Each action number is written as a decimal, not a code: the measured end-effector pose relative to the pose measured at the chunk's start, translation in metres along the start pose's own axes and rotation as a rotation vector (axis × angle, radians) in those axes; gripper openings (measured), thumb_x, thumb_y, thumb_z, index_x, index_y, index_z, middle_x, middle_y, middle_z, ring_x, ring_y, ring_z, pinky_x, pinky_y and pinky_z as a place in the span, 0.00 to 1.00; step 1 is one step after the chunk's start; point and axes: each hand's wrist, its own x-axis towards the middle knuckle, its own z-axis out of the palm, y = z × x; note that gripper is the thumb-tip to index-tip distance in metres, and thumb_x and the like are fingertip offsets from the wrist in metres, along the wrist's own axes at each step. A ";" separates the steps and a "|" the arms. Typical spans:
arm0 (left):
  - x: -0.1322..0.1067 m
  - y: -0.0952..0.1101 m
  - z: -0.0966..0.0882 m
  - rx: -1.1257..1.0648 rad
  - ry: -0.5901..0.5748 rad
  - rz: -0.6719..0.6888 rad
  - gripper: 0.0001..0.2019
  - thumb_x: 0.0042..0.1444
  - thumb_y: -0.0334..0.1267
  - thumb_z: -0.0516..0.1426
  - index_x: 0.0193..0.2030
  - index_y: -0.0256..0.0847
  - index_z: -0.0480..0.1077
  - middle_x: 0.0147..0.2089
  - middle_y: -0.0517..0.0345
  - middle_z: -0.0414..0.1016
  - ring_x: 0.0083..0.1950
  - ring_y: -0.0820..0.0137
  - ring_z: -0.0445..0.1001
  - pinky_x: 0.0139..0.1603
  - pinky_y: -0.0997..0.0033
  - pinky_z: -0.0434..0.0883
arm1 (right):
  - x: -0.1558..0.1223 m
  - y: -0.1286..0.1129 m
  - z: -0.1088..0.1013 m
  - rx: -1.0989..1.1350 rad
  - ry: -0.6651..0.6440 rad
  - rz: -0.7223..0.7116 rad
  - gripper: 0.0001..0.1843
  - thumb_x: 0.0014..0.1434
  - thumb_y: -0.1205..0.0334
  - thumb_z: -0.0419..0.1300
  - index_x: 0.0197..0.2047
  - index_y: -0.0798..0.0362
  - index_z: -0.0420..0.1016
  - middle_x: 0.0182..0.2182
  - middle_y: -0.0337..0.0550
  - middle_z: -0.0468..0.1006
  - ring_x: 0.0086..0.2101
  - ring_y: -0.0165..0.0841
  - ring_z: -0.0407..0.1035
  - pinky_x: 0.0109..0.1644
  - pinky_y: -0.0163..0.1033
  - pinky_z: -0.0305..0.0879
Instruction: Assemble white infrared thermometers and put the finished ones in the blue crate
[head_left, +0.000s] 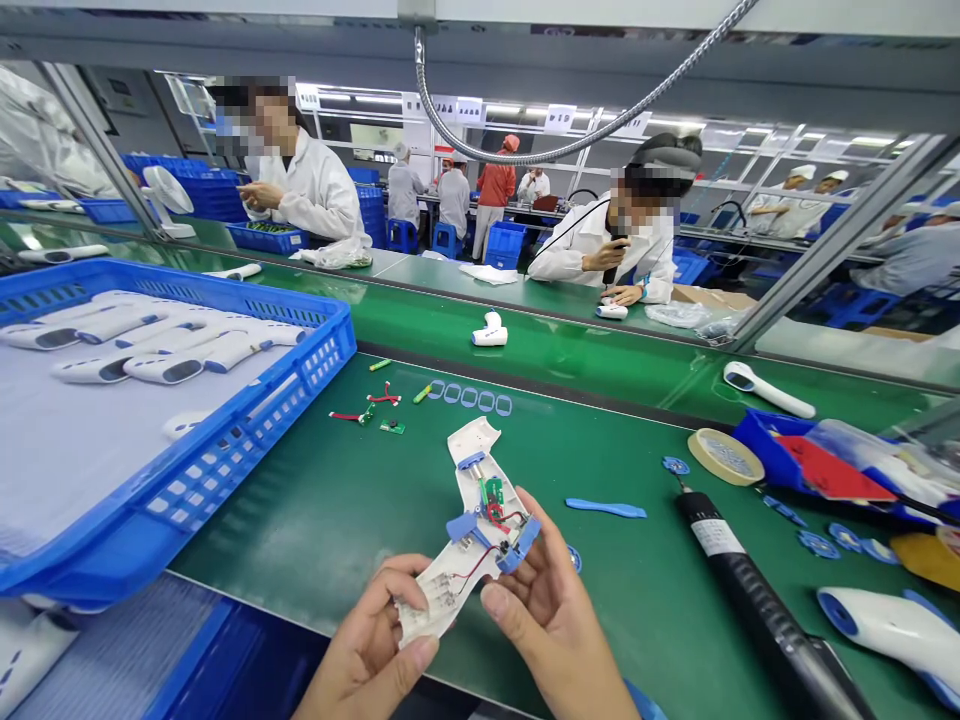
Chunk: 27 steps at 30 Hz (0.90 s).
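Observation:
My left hand [369, 640] and my right hand [551, 610] hold an opened white plastic infrared thermometer housing [474, 500] from below, with fingers at its lower end and blue end. Inside it sit a green circuit board [493, 497], blue plastic clips [465, 527], and thin red and black wires. Beyond my hands, small wired circuit boards [367, 412] and several blue rings [469, 397] lie on the green work mat [300, 520]. A black electric screwdriver [750, 590] lies to my right, apart from my right hand.
A blue crate [315, 345] of white thermometers stands at left. At right lie a tape roll [725, 456], a blue strip [606, 508], and a thermometer [892, 630]. Beyond a green conveyor [570, 350], co-workers in white coats [607, 245] sit at benches.

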 end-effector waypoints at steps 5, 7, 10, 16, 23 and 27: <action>0.003 -0.002 -0.003 0.079 -0.118 -0.040 0.05 0.51 0.37 0.60 0.35 0.44 0.69 0.50 0.55 0.61 0.49 0.66 0.67 0.45 0.73 0.65 | 0.000 -0.001 -0.001 -0.032 0.048 -0.015 0.37 0.53 0.54 0.61 0.60 0.46 0.47 0.53 0.50 0.69 0.47 0.36 0.69 0.48 0.41 0.67; 0.003 -0.005 -0.001 0.124 -0.116 -0.023 0.06 0.51 0.39 0.60 0.35 0.43 0.68 0.50 0.55 0.61 0.47 0.67 0.68 0.45 0.73 0.65 | 0.001 -0.001 -0.002 -0.022 0.060 -0.008 0.36 0.53 0.55 0.61 0.60 0.45 0.48 0.53 0.49 0.68 0.47 0.36 0.69 0.49 0.41 0.67; 0.000 -0.009 0.004 0.212 -0.037 0.019 0.09 0.51 0.44 0.59 0.34 0.42 0.68 0.50 0.54 0.61 0.43 0.69 0.68 0.40 0.76 0.65 | 0.001 -0.003 -0.005 0.009 0.074 -0.005 0.34 0.54 0.56 0.61 0.59 0.46 0.50 0.54 0.49 0.67 0.47 0.35 0.69 0.49 0.41 0.68; -0.003 -0.011 0.016 0.362 -0.028 0.096 0.09 0.52 0.45 0.58 0.34 0.43 0.67 0.50 0.55 0.61 0.37 0.73 0.69 0.36 0.78 0.65 | 0.003 -0.004 -0.010 0.076 0.091 0.044 0.30 0.55 0.57 0.60 0.58 0.46 0.53 0.52 0.46 0.70 0.47 0.34 0.69 0.49 0.39 0.69; -0.005 -0.008 0.021 0.403 -0.048 0.134 0.08 0.53 0.45 0.57 0.34 0.44 0.67 0.49 0.55 0.62 0.38 0.73 0.69 0.34 0.79 0.65 | 0.004 -0.001 -0.013 0.137 0.121 0.112 0.30 0.53 0.58 0.62 0.57 0.45 0.56 0.52 0.42 0.70 0.48 0.34 0.68 0.52 0.40 0.66; -0.006 -0.009 0.021 0.399 -0.047 0.114 0.09 0.53 0.45 0.57 0.35 0.44 0.66 0.51 0.54 0.61 0.39 0.72 0.69 0.35 0.78 0.65 | 0.006 -0.002 -0.013 0.175 0.128 0.131 0.31 0.52 0.58 0.63 0.56 0.46 0.57 0.52 0.42 0.71 0.48 0.34 0.68 0.53 0.41 0.65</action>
